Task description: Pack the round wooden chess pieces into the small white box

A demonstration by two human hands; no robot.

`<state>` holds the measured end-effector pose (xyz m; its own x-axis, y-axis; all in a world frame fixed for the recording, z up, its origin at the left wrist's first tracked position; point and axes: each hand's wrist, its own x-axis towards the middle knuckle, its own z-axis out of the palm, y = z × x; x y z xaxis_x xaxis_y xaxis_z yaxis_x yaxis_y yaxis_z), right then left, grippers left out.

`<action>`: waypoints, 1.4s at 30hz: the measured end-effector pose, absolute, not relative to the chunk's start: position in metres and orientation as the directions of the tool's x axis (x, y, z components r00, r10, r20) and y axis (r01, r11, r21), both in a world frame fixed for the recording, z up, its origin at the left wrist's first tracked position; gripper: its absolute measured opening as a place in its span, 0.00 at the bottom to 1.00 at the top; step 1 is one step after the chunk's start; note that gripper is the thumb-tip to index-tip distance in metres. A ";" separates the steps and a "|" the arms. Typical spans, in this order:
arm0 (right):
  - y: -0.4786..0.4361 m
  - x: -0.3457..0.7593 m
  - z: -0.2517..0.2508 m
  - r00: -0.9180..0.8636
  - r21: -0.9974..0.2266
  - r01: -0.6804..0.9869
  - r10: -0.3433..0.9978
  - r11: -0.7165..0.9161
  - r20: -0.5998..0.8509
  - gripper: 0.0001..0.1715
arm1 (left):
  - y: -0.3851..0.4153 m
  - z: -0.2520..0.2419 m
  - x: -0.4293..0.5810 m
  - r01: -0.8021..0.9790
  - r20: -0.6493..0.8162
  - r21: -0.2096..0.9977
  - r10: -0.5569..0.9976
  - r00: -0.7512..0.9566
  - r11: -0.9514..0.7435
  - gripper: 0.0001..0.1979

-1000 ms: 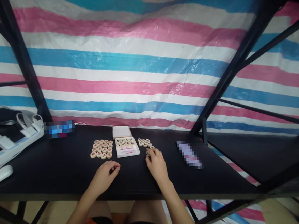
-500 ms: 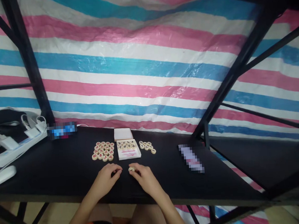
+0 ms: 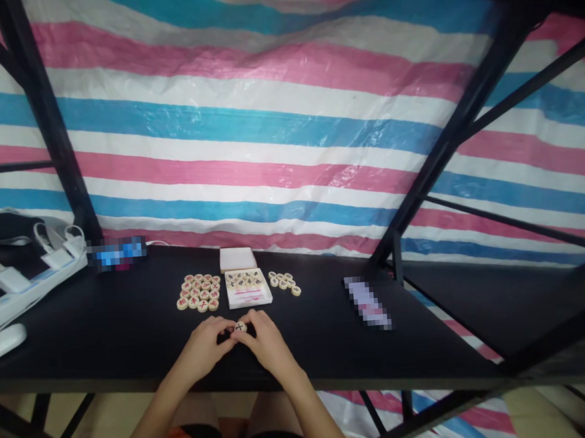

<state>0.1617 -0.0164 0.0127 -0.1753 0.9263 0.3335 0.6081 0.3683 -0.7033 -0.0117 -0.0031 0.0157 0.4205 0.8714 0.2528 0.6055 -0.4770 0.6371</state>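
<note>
A round wooden piece with a dark character (image 3: 240, 327) is pinched between my two hands, just in front of the white box. My left hand (image 3: 209, 339) has its fingertips at the piece's left side, and my right hand (image 3: 262, 336) grips it from the right. Two rows of dark-marked pieces lie in the white box (image 3: 251, 298), with the rest of its inside showing pink marks. Red-marked pieces (image 3: 198, 293) stand grouped to the left of the box. Several dark-marked pieces (image 3: 283, 284) lie to its right.
Behind the box is a white lid (image 3: 238, 259). A blurred flat item (image 3: 367, 304) lies on the right of the black table (image 3: 332, 350). At the left are a power strip (image 3: 32, 290), a white mouse (image 3: 3, 342) and a blurred blue item (image 3: 119, 253).
My right hand has moved left with the piece, which now meets the fingertips of my left hand. The piece's marked face now shows more fully. The view has shifted slightly.
</note>
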 end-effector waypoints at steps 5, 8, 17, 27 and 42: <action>-0.016 0.161 0.012 -0.207 -0.661 0.625 0.904 0.416 0.374 0.06 | 0.000 0.011 -0.012 0.593 0.237 0.671 0.887 0.397 -0.445 0.09; -0.020 0.161 0.014 -0.248 -0.621 0.637 0.884 0.457 0.396 0.05 | -0.001 0.012 -0.012 0.576 0.246 0.688 0.889 0.386 -0.441 0.10; -0.013 0.163 -0.002 0.116 -0.421 0.898 0.853 0.130 0.509 0.21 | -0.004 0.015 -0.008 0.564 0.249 0.721 0.911 0.330 -0.401 0.06; -0.016 0.166 0.000 0.087 -0.500 0.836 0.846 0.225 0.527 0.17 | -0.001 0.008 -0.009 0.522 0.249 0.751 0.906 0.344 -0.405 0.08; -0.024 0.167 0.015 -0.274 -0.669 0.575 0.881 0.471 0.385 0.13 | -0.003 0.014 -0.005 0.447 0.230 0.807 0.903 0.363 -0.386 0.09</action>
<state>0.1671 -0.0241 0.0149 -0.2738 0.8812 0.3853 0.5746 0.4711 -0.6692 -0.0054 -0.0028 0.0141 0.3630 0.9029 0.2302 0.4473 -0.3856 0.8070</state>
